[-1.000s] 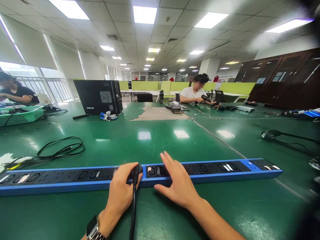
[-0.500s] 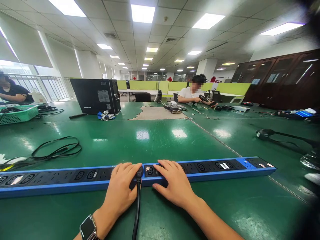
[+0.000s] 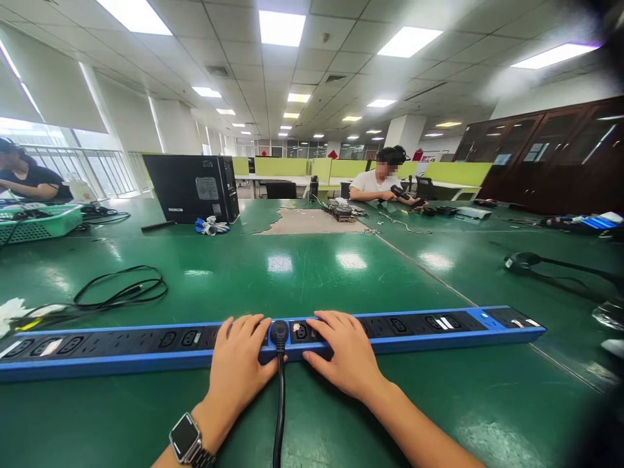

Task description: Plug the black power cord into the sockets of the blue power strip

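Left hand [image 3: 238, 356] and right hand [image 3: 350, 356] are apart, each gripping the blue power strip [image 3: 296, 352], probably steadying it either side of that black plug [image 3: 279, 333].

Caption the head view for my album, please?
Left hand and right hand rest on a long blue power strip, flanking a black corded plug, glossy green table beneath.

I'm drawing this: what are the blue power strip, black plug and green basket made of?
The power strip looks like satin painted metal, by its crisp straight edges; plastic is possible. The plug seems dull plastic or rubber, smoothly rounded. The basket is probably smooth plastic: neat holes, one even colour.
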Tool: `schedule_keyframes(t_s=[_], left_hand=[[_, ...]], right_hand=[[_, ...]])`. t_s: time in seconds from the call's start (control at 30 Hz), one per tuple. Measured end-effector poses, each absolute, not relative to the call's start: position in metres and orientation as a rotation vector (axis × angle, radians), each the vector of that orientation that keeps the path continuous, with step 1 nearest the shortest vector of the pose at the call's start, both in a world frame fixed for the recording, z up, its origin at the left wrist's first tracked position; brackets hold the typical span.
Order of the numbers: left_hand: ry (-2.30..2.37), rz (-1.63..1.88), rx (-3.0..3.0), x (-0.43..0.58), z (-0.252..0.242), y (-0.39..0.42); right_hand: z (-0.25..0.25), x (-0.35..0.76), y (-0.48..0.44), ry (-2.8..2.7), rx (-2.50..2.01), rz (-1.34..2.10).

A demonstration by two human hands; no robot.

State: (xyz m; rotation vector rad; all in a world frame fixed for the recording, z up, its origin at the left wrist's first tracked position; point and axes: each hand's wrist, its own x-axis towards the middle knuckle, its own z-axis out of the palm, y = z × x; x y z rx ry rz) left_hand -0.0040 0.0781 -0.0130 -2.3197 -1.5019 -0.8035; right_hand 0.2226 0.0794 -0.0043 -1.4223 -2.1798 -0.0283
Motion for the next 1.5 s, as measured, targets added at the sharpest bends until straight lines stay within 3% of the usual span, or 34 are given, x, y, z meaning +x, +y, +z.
schedule_keyframes(t_s=[0.93,1.5], left_hand=[[-1.555,-0.842,-2.351,-0.005,-0.003,0.066],[-1.626,-0.824,-2.357,-0.004,0.000,0.064]], right_hand=[[-0.015,0.220,0.079,-2.048,-1.305,-0.236],[-0.011,0.170,0.071,-1.705,-1.648,-0.092]])
